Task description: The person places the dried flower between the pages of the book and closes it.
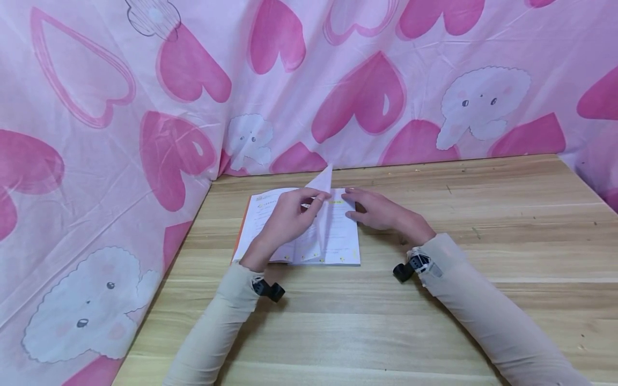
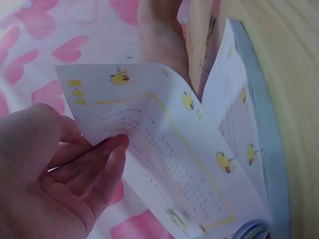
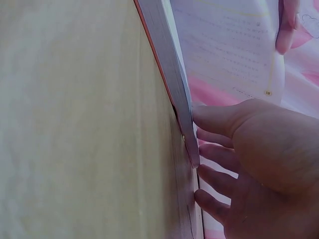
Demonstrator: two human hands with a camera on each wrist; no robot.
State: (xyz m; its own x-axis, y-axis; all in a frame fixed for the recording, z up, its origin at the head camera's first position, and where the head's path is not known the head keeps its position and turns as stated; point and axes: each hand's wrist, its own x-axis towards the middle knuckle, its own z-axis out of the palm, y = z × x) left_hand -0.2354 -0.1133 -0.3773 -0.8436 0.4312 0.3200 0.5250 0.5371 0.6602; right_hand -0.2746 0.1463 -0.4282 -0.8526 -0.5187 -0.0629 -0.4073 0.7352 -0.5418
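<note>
An open book (image 1: 345, 244) with an orange cover edge lies on the table, its white pages printed with text and small yellow chick pictures. My left hand (image 1: 289, 217) pinches a single page (image 1: 325, 179) between thumb and fingers, near the page's outer edge. In the left wrist view that page (image 2: 154, 119) stands lifted and curved away from the pages beneath. At the book's right edge rests my right hand (image 1: 379, 210), thumb and fingers extended. The right wrist view has its thumb (image 3: 217, 119) against the side of the page stack (image 3: 172, 59).
The wooden table (image 1: 338, 327) stretches toward me and off to the right. Behind it and along its left side hangs a pink cloth (image 1: 289, 112) with hearts and white puppy faces. Both sleeved wrists carry small black cameras (image 1: 268, 289).
</note>
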